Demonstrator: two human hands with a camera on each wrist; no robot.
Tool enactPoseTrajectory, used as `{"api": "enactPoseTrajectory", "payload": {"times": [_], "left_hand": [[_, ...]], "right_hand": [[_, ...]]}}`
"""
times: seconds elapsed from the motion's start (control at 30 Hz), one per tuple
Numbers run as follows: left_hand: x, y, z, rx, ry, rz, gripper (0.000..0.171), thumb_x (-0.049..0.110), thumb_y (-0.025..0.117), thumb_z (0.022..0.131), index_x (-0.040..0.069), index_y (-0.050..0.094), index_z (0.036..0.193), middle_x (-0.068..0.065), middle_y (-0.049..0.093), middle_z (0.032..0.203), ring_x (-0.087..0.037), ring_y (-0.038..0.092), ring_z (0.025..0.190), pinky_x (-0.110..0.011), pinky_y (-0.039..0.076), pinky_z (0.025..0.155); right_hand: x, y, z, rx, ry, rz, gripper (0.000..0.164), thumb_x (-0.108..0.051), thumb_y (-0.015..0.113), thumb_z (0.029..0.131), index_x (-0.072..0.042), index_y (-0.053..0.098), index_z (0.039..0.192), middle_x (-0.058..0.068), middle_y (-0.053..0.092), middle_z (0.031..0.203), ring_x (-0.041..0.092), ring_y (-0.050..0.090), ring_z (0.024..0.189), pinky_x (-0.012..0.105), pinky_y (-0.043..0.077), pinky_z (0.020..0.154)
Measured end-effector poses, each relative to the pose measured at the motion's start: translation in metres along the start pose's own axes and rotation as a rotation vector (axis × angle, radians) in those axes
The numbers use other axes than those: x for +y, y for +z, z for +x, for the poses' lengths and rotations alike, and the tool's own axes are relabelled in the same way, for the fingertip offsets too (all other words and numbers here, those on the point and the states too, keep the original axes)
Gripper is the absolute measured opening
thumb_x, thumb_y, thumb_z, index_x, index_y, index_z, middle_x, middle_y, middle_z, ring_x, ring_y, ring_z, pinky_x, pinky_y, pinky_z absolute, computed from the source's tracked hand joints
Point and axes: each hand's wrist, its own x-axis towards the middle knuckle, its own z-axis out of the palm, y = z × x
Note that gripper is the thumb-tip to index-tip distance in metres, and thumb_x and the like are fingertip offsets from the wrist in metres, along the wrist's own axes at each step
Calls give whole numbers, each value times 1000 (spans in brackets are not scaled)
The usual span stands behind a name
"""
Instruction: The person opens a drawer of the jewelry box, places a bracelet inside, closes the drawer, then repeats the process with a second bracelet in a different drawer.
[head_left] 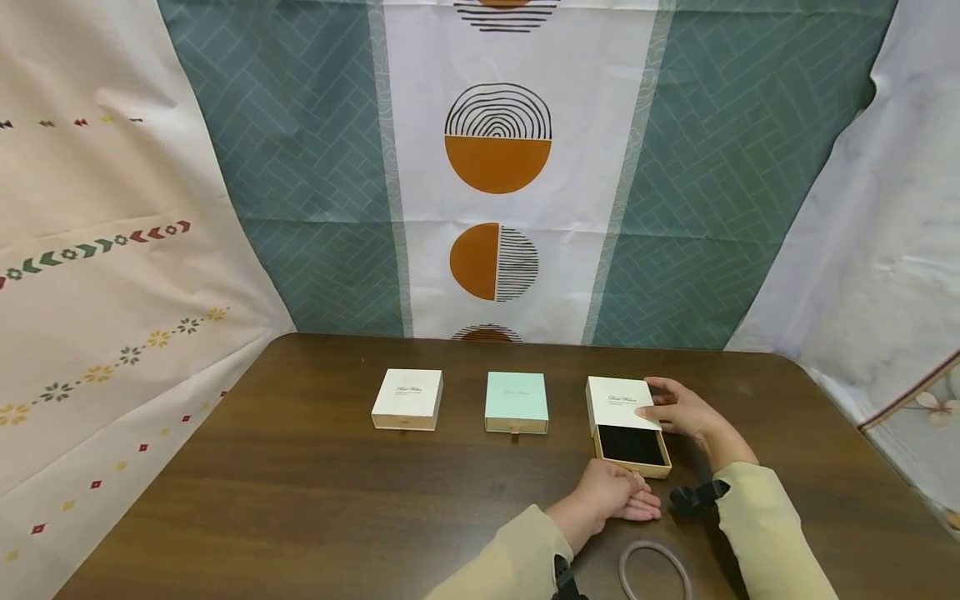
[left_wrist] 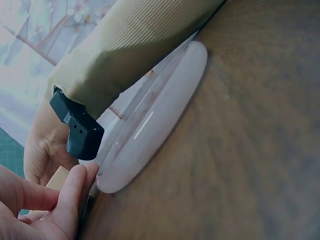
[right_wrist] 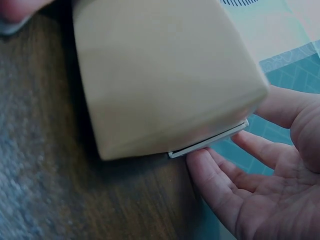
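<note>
A white gift box (head_left: 618, 400) stands at the right with its black-lined drawer (head_left: 632, 446) pulled partway out toward me. My right hand (head_left: 686, 417) grips the box's sleeve, thumb on the top and fingers around the right and far sides. My left hand (head_left: 617, 493) is at the drawer's front edge, palm turned up. Its thumb meets the index finger there in the left wrist view; the front tab is hidden. Close by in front lies a pale, glossy bangle (left_wrist: 150, 135). In the right wrist view the tan drawer front (right_wrist: 165, 80) fills the middle.
A mint-green gift box (head_left: 516, 400) and another white gift box (head_left: 407, 398) stand in a row to the left, both closed. All sit on a brown wooden table (head_left: 337, 508). Patterned cloths (head_left: 300, 167) hang behind and at the sides.
</note>
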Motion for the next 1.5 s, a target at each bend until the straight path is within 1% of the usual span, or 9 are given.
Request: {"api": "enactPoseTrajectory", "payload": {"times": [0.3,0.47,0.7,0.83,0.97,1.1,1.23,1.37,1.5], "left_hand": [[-1,2,-5,11,17,-2,16,-4,51,93,-13,64,88,-33,67,88,-44,67,86,-38,58,72],[0,1,-9,18,38,9,16,-6,50,92,-14,63,88,-34,67,87,-44,67,85,-38,58,70],[-2,1,-11,22,54,21,17,-6,51,92,-16,63,89,-34,67,87,-44,67,84,-38,58,70],[-3,1,-11,24,56,30,17,-6,51,92,-16,64,90,-34,67,86,-44,68,83,-37,59,69],[-3,2,-13,20,39,27,16,-6,51,92,-15,64,89,-34,67,86,-44,68,84,-37,59,69],[-1,3,-15,32,20,20,16,-5,52,91,-13,64,87,-32,68,85,-43,68,83,-37,58,69],[1,3,-18,41,13,22,16,-5,52,92,-13,65,86,-31,68,84,-42,68,82,-37,59,69],[0,3,-20,24,4,27,17,-4,52,92,-13,65,87,-31,68,84,-42,68,83,-37,58,69],[-1,4,-21,8,2,38,17,-3,52,93,-13,65,88,-31,68,85,-41,69,84,-37,58,70]], "right_hand": [[3,-2,1,7,5,-10,85,-21,70,87,4,16,148,35,34,136,15,58,92,40,53,89],[1,0,0,-10,-10,-6,84,-20,69,88,6,15,148,36,33,137,15,59,94,42,52,91],[0,2,1,-10,-9,1,83,-18,68,88,6,15,148,36,33,137,15,59,92,39,53,88],[0,2,0,-11,-6,-6,83,-18,68,88,6,15,148,36,33,137,15,58,93,40,52,89],[0,1,1,-9,-8,-8,83,-17,68,88,6,15,147,36,34,135,15,59,91,40,53,89],[0,0,3,-3,-18,-23,83,-19,68,88,6,16,147,35,36,134,14,59,90,39,53,88],[0,0,3,-4,-26,-35,83,-20,69,88,5,17,147,35,36,134,18,58,92,41,52,89],[1,0,3,-7,-25,-44,83,-21,69,88,5,17,147,35,35,134,21,57,95,44,52,90],[2,0,3,-6,-27,-45,83,-20,68,88,6,17,147,36,36,133,20,58,93,43,52,90]]}}
